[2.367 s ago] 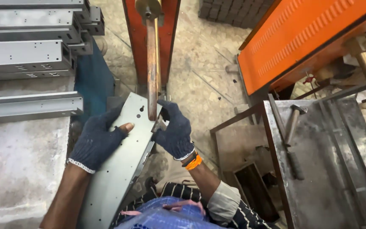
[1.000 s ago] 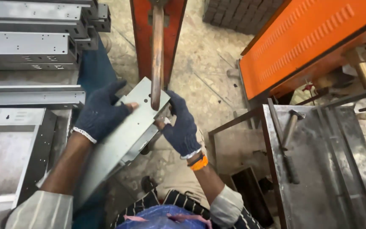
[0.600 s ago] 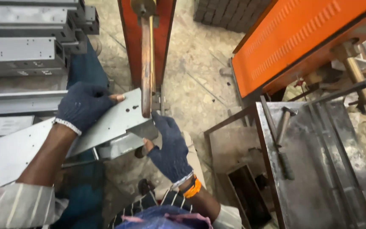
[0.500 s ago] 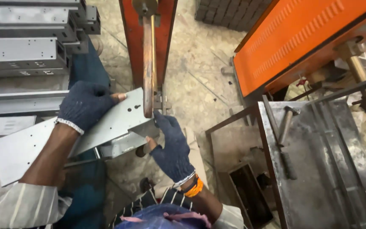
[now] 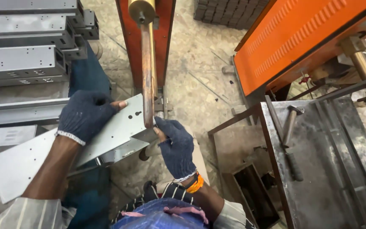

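Observation:
A long grey sheet-metal panel (image 5: pixel 30 154) with small holes lies slanted across the lower left. My left hand (image 5: pixel 85 114), in a dark knit glove, presses down flat on its upper part. My right hand (image 5: pixel 175 144), also gloved, with an orange wristband, grips the panel's right end from below. That end sits under the tip of a copper rod (image 5: pixel 148 72) of an orange machine (image 5: pixel 162 38). Whether the rod tip touches the panel I cannot tell.
Stacks of similar grey metal channels (image 5: pixel 20 59) fill the upper left. An orange machine housing (image 5: pixel 301 38) stands at the upper right above a steel table (image 5: pixel 339 169) with a hammer (image 5: pixel 291 140) on it. An open metal box (image 5: pixel 255 193) sits on the concrete floor.
The panel has swung from steeply tilted to nearly level, with its long end out to the left. My left hand now lies on top; my right hand dropped to the panel's end under the rod.

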